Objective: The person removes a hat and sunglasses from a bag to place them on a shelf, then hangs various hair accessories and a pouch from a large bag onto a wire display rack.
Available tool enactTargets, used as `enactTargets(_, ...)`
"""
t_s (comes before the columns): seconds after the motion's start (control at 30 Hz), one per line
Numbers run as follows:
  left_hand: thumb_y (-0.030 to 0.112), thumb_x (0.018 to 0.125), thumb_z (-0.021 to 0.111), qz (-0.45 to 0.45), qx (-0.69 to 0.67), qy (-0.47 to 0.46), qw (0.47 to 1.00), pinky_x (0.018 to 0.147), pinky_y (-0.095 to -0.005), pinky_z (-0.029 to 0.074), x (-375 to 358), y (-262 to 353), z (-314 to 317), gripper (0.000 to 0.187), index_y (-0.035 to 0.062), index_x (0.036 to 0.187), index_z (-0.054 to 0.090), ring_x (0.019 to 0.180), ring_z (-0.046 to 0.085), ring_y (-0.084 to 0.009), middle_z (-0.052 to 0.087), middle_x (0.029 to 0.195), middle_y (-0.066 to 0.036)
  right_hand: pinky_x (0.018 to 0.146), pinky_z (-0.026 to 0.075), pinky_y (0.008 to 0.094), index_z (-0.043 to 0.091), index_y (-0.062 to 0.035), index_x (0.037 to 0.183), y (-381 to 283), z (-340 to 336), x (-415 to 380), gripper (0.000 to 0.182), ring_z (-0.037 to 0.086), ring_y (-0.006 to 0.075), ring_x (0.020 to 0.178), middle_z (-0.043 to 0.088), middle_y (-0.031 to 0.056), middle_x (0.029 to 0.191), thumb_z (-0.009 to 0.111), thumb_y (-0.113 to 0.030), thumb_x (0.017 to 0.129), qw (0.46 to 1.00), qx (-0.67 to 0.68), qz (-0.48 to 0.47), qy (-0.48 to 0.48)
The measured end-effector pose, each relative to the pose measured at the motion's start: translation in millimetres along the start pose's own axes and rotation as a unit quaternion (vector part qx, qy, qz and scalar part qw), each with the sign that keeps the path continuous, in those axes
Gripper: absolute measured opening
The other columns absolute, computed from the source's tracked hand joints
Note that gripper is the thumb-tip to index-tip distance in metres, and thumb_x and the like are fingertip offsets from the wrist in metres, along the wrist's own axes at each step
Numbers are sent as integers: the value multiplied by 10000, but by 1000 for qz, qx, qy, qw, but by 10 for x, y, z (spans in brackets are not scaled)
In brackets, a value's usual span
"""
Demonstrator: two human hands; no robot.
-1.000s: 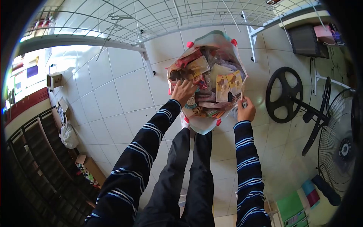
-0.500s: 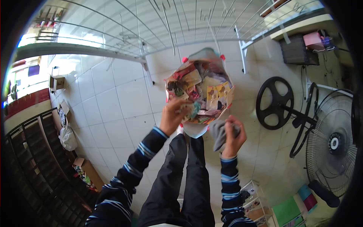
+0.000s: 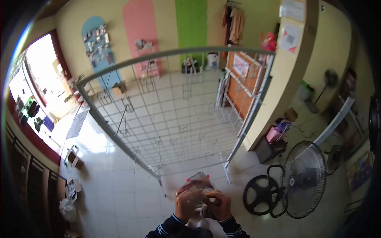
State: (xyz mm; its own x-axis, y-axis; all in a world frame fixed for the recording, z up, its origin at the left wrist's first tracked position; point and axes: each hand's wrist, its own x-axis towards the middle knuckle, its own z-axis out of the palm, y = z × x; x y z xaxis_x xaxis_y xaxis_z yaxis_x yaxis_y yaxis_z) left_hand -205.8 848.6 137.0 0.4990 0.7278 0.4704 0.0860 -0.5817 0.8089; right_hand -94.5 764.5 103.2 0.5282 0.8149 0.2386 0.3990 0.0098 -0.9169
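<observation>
Grey wire rack [image 3: 178, 50] far; left hand [image 3: 186, 205] and right hand [image 3: 220, 206] have drawn together by near bag [image 3: 199, 179], fingers curled; contents cannot be told.

Green panel [image 3: 191, 31], pink panel [image 3: 139, 31].

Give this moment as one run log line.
left hand: beside right hand | held item: too blurred to tell | bag: partly hidden behind hands | ahead: wire rack | right: large fan

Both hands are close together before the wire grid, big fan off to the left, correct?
Not quite: in the head view the big fan is off to the right. The left hand and right hand are indeed close together before the wire grid.
</observation>
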Motion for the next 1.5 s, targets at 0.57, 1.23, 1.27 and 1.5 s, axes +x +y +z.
enactTargets(0.57, 35, 661, 583, 263, 88, 33, 960, 687, -303, 459, 2178, 118, -295, 193, 77, 849, 601, 809, 528, -207, 574, 897, -53, 616, 392, 222, 562, 21, 804, -1175, -169, 1528, 187, 486, 108, 613, 543, 56, 728, 528, -154, 749, 979, 122, -128, 103)
enactTargets(1.23, -21, 766, 420, 51, -178, 144, 972, 642, -287, 485, 1999, -246, -391, 280, 70, 1019, 496, 933, 508, -195, 528, 1005, -91, 497, 489, 188, 521, 3, 883, -832, 321, 2617, 197, 550, 113, 567, 539, 63, 703, 527, -140, 748, 892, 447, 61, 31)
enactTargets(1.27, -21, 766, 420, 46, -177, 144, 972, 642, -287, 485, 1944, -287, -408, 280, 70, 1019, 496, 933, 508, -195, 528, 1005, -91, 490, 488, 173, 523, -7, 859, -836, 346, 2671, 174, 546, 101, 552, 534, 53, 684, 530, -143, 751, 883, 460, 89, 23)
enactTargets(1.5, -37, 720, 423, -47, -175, 138, 974, 625, -279, 481, 1366, -554, -534, 312, 52, 1012, 489, 880, 524, -202, 524, 990, -102, 591, 474, 238, 524, -42, 889, -831, 427, 2699, 294, 546, 128, 689, 535, 60, 806, 637, -220, 684, 894, 423, 124, 73)
